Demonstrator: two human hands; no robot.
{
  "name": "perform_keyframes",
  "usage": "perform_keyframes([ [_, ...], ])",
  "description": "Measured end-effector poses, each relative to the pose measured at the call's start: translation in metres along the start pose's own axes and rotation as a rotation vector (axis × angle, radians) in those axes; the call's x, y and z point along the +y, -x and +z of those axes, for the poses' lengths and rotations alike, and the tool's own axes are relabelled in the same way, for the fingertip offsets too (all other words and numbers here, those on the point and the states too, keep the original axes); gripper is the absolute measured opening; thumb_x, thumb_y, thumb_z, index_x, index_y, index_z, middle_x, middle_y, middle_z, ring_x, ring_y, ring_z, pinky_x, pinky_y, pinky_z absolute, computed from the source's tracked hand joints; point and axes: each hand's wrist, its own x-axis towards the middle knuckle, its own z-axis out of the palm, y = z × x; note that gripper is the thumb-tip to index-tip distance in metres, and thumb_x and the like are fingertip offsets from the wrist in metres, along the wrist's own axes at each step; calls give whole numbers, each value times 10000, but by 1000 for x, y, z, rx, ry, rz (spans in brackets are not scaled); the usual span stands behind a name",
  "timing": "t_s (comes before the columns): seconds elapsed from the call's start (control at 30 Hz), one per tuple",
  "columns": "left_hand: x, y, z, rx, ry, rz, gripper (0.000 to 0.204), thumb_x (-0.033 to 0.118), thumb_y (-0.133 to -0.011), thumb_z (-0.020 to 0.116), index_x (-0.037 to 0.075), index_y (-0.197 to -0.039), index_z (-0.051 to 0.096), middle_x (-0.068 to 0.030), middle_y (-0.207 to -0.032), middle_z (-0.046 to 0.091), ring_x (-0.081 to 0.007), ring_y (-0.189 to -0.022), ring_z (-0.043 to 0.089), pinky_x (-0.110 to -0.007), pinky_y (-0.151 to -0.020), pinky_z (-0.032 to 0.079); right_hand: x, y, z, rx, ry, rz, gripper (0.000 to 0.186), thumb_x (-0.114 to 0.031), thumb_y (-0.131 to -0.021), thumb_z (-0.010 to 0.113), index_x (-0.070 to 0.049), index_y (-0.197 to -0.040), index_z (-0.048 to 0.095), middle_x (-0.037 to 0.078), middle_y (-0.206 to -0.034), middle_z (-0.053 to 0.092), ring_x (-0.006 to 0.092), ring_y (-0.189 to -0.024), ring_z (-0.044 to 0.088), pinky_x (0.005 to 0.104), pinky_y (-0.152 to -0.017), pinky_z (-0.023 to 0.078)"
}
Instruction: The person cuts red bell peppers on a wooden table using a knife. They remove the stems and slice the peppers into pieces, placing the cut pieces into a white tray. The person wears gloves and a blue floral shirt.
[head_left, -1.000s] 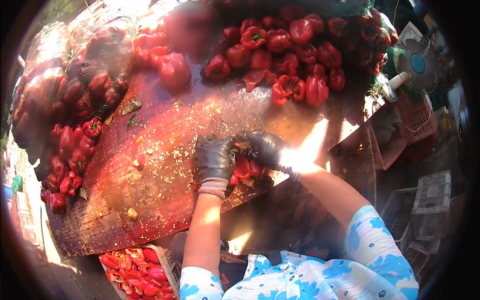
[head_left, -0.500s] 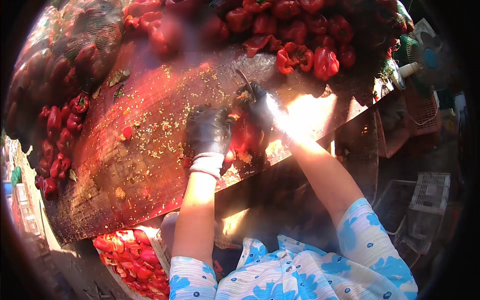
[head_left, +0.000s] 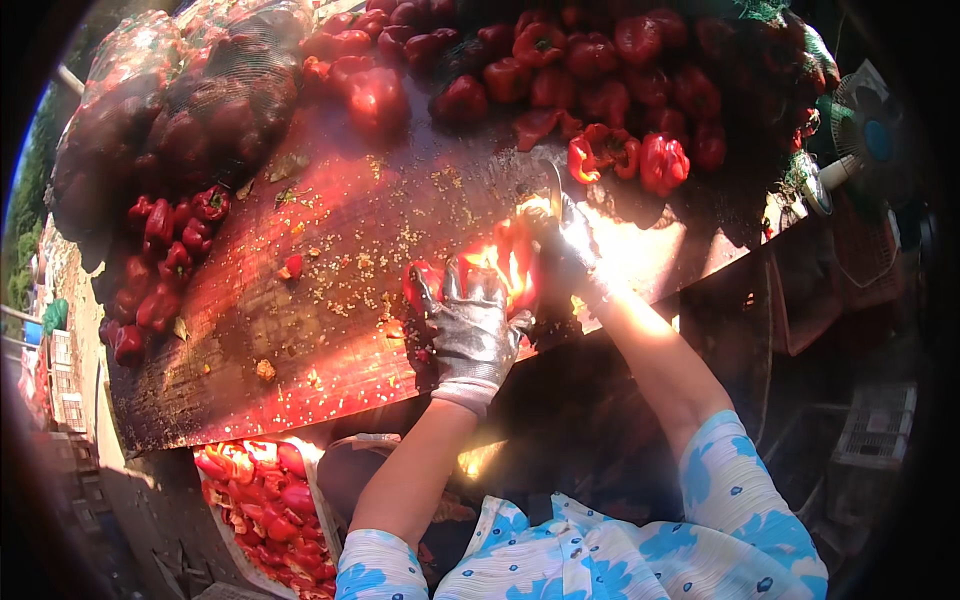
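Observation:
My left hand [head_left: 472, 330], in a dark, wet-looking glove, has its fingers spread over cut red pepper pieces [head_left: 510, 260] near the board's front edge. Just beyond and to the right, my gloved right hand [head_left: 568, 240] is closed on a knife [head_left: 554, 182] with its blade pointing up. A pale, seedy pepper core [head_left: 532, 208] is beside that hand; whether it is gripped too is unclear. The reddish board [head_left: 230, 370] around them is scattered with seeds and scraps.
Whole red peppers [head_left: 590, 60] are heaped at the back, more [head_left: 160, 310] at the left beside filled mesh sacks [head_left: 215, 100]. A crate of cut peppers [head_left: 265, 500] is below the front edge. A fan [head_left: 875, 135] and plastic crates [head_left: 870, 425] are at the right.
My right hand has moved farther from my body with the knife. My left hand's fingers have spread and shifted slightly toward me, and bright cut pepper flesh now shows between the hands.

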Motion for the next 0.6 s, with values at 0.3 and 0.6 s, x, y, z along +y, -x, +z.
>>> perform_keyframes([
  [0.3,4,-3,51,210,-214,38,380,228,-877,523,59,-1210,591,-146,-1101,645,-350,-1069,579,-638,-1057,282,-29,38,-10,-85,-536,229,321,-310,-983,567,-46,-1162,608,19,-963,656,88,-744,580,211,-578,456],
  [0.6,-38,-16,41,317,587,-211,175,191,-903,574,67,-1007,641,-123,-913,690,-230,-814,648,-452,-835,455,-53,87,-75,-221,-342,40,415,-209,-1012,509,-29,-1385,474,95,-1269,602,68,-858,594,202,-698,547],
])
